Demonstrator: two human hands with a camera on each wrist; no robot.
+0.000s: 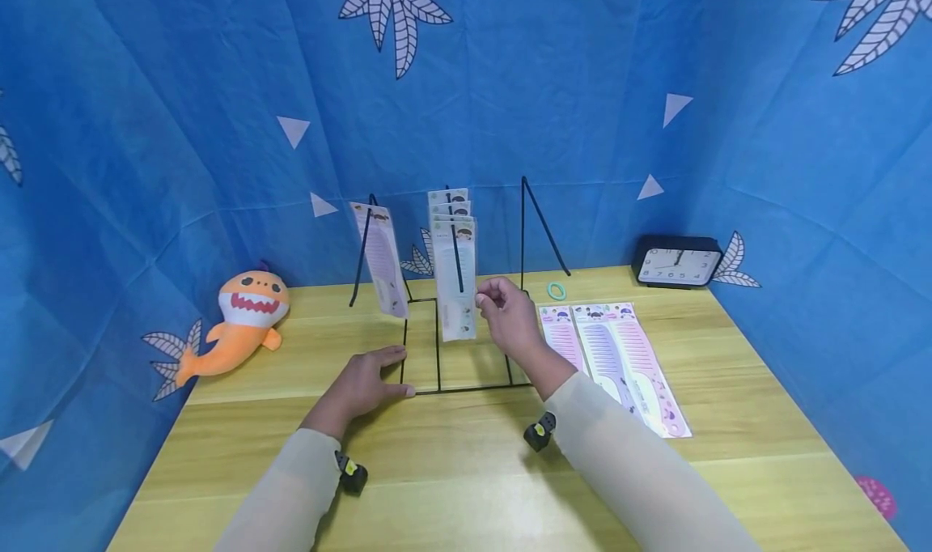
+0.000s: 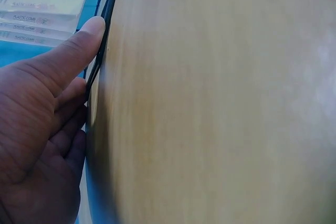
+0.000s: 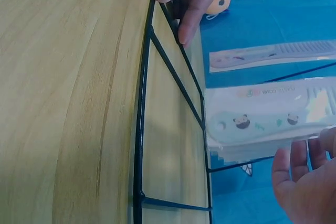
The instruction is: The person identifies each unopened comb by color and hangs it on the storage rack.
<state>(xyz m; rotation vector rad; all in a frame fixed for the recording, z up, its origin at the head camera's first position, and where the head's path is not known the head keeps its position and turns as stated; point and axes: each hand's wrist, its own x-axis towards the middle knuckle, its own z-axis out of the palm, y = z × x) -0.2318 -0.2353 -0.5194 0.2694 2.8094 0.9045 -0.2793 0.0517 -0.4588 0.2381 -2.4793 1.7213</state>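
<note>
A black wire display rack (image 1: 466,389) stands on the table. My left hand (image 1: 366,380) rests at its front left corner, thumb on the front bar and fingers along the side bar. Several packaged plastic combs (image 1: 455,309) hang one behind another on the middle hook. At the right edge of the front pack, my right hand (image 1: 514,319) has its thumb and index finger curled together and holds that edge; its thumb is hidden in the right wrist view. A purple packaged comb (image 1: 381,259) hangs tilted on the left hook. The right hook (image 1: 523,228) bears no pack.
Pink and purple packaged combs (image 1: 633,358) lie flat to the right of the rack. Behind them are a teal ring (image 1: 557,290) and a black clock (image 1: 677,262). An orange shark plush (image 1: 247,325) sits at the left, and blue cloth (image 1: 568,74) surrounds the table.
</note>
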